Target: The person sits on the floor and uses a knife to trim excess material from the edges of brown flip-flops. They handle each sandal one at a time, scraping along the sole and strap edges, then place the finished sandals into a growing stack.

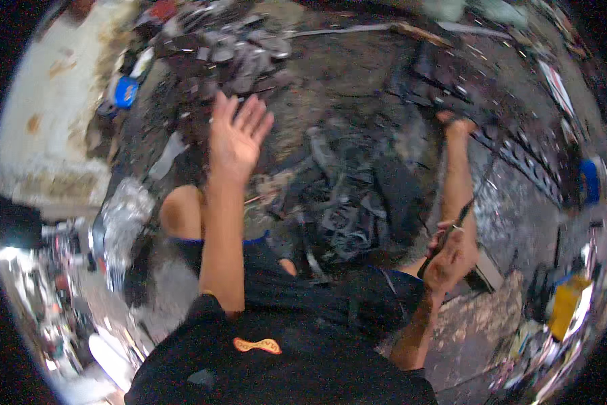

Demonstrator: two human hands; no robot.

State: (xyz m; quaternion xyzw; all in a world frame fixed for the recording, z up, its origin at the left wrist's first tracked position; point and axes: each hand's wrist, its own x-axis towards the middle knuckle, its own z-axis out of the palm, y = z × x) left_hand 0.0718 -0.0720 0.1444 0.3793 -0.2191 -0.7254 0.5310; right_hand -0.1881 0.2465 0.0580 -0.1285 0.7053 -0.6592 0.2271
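My left hand [241, 138] is raised palm up with its fingers spread, and nothing is in it. Beyond its fingertips lies a heap of grey and dark pieces [242, 57]. My right hand [446, 260] is closed around a slender dark tool [462, 214] beside my right leg. The tool's narrow end points up and away; blur hides whether it is a knife. Between my legs sits a pile of dark, tangled scraps [347, 216], which neither hand touches.
My right leg stretches forward to a sandalled foot [457, 125]. Dark slotted strips [526, 162] lie beyond it on the right. A crumpled silvery bag [124, 212] and a blue container [126, 92] stand left. A yellow box [568, 307] lies at the lower right.
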